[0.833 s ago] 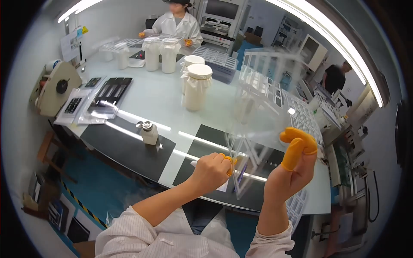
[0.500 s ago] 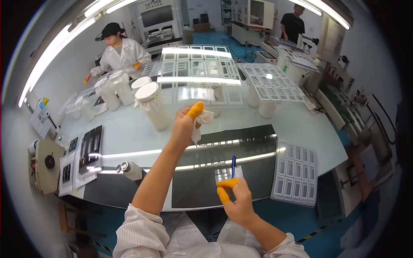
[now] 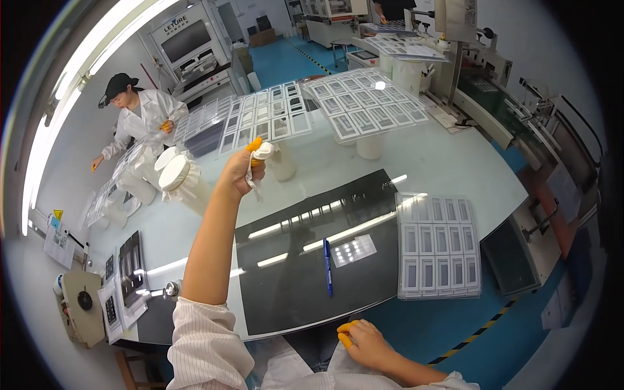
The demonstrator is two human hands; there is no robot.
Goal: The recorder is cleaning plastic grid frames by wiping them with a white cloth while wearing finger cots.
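My left hand (image 3: pixel 242 170) is raised over the far edge of a black mat (image 3: pixel 286 292), closed around a crumpled white cloth (image 3: pixel 261 153). Orange finger cots cover some of its fingertips. Near the table's front edge, by my lap, my right hand (image 3: pixel 367 344) has its orange-capped thumb and finger slightly apart, with nothing seen between them. A blue marker pen (image 3: pixel 328 268) lies on the mat, beside a small clear sheet with pale spots (image 3: pixel 354 251). To their right sits a stack of clear sheets with framed rectangles (image 3: pixel 439 250).
Sheets of framed panels (image 3: pixel 364 107) rest on white containers (image 3: pixel 369 147) toward the back. Cloth-covered white tubs (image 3: pixel 182 179) stand left. A metal-topped bottle (image 3: pixel 172 290) and dark panels (image 3: pixel 132 270) are nearer. A co-worker in white (image 3: pixel 144 109) works at the far left.
My view has turned to the right and tilted. My right hand has drawn back from the marker pen to the table's front edge. The left hand still grips the cloth.
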